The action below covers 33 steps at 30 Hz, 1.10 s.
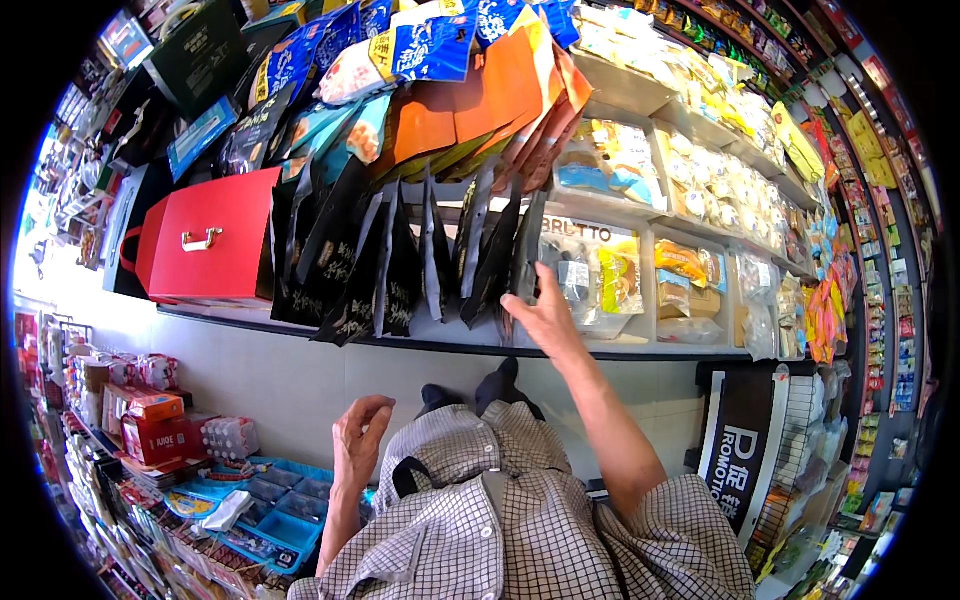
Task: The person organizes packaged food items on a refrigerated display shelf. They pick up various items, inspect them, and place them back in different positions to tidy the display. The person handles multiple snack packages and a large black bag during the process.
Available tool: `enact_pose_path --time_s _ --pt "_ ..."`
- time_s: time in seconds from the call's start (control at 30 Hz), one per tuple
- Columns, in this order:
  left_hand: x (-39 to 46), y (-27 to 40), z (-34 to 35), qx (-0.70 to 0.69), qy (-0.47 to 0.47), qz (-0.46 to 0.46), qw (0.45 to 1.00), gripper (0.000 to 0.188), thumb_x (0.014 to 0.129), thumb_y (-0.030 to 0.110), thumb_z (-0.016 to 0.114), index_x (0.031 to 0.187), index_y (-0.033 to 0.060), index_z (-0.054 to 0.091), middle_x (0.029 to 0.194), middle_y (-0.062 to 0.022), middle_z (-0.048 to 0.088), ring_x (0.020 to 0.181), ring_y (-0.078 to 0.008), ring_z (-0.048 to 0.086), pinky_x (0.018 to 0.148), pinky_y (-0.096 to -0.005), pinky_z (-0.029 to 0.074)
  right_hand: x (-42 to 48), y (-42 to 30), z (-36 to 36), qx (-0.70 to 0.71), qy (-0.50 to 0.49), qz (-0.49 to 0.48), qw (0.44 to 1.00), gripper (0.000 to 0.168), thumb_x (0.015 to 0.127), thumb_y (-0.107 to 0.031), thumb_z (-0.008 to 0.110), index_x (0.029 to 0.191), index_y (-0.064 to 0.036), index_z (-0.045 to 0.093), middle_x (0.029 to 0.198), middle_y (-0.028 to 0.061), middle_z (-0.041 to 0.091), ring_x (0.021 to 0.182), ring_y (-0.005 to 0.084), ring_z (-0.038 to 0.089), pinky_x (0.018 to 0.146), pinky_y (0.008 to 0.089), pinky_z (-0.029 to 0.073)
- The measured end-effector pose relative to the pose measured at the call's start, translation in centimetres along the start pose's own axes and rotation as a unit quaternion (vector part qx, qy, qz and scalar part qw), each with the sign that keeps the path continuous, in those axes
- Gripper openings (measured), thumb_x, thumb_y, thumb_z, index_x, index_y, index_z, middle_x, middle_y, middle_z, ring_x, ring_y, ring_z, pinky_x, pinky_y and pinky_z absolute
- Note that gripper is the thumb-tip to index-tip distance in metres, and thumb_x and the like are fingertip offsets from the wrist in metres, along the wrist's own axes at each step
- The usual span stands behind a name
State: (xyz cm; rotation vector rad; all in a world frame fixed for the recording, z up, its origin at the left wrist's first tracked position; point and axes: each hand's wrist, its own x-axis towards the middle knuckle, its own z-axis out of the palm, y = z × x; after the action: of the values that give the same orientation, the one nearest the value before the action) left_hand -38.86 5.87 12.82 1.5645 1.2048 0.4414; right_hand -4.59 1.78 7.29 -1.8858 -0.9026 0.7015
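My right hand reaches over the front edge of the display counter, thumb and forefinger apart at the rightmost black pouch of a row. Whether it grips that pouch is not plain. The other black pouches stand upright side by side to its left. Over the floor, in front of my body, my left hand hangs with loosely curled fingers and nothing visible in it. Behind the black row lie orange pouches and blue bags. Right of my right hand is a clear compartment of packaged snacks.
A red gift box with a metal handle stands left on the counter. Divided bins of wrapped snacks extend right. Behind me at left are blue trays and red cartons; a promotion sign and wire rack stand at right.
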Motion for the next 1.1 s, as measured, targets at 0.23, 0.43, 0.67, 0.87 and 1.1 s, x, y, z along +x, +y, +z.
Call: enact_pose_path --time_s 0.23,0.43,0.67,0.87,1.1 --pt "1.1 1.0 -0.7 -0.001 0.015 -0.003 1.000 0.018 0.095 0.011 0.063 0.106 -0.0012 0.069 0.098 -0.0124 0.075 0.089 -0.0191 0.071 0.084 -0.0312 0.055 0.2 2.3 0.5 0.039 0.077 -0.009 0.996 0.028 0.085 -0.002 0.057 0.112 0.003 0.053 0.083 0.0144 0.060 0.071 0.0200 0.057 0.061 0.0382 0.048" --pt "2.6 1.0 0.3 -0.031 -0.007 0.022 0.999 0.018 0.097 0.010 0.062 0.108 -0.0020 0.069 0.098 -0.0105 0.074 0.091 -0.0152 0.068 0.084 -0.0287 0.053 0.2 1.6 -1.2 0.090 0.053 -0.006 0.994 0.024 0.087 0.001 0.052 0.111 0.001 0.057 0.085 0.0063 0.057 0.077 0.0130 0.052 0.068 0.0310 0.045" --pt "4.5 2.5 2.1 -0.040 -0.130 -0.006 0.991 0.028 0.096 0.018 0.063 0.117 -0.0004 0.067 0.109 -0.0156 0.073 0.101 -0.0248 0.071 0.088 -0.0351 0.054 -0.8 -4.9 -4.7 0.302 0.004 0.059 0.951 0.026 0.090 0.004 0.055 0.115 0.000 0.061 0.102 0.0021 0.067 0.088 0.0073 0.059 0.080 0.0263 0.049" --pt "7.5 1.2 6.0 -0.049 -0.288 -0.022 0.956 0.050 0.102 0.038 0.057 0.134 -0.0018 0.059 0.131 -0.0198 0.063 0.124 -0.0276 0.059 0.105 -0.0387 0.046 -3.1 -7.2 -8.4 0.377 0.006 0.057 0.924 0.040 0.087 0.004 0.057 0.127 0.001 0.059 0.113 0.0066 0.069 0.099 0.0134 0.065 0.090 0.0296 0.052" --pt "9.0 2.3 11.9 -0.452 -0.431 -0.221 0.749 0.076 0.100 0.061 0.049 0.147 0.0006 0.043 0.146 -0.0193 0.050 0.132 -0.0308 0.052 0.107 -0.0498 0.045 -7.9 -11.7 -10.9 0.419 0.039 0.020 0.907 0.054 0.076 0.006 0.056 0.130 0.007 0.058 0.118 0.0138 0.069 0.102 0.0204 0.068 0.093 0.0319 0.053"
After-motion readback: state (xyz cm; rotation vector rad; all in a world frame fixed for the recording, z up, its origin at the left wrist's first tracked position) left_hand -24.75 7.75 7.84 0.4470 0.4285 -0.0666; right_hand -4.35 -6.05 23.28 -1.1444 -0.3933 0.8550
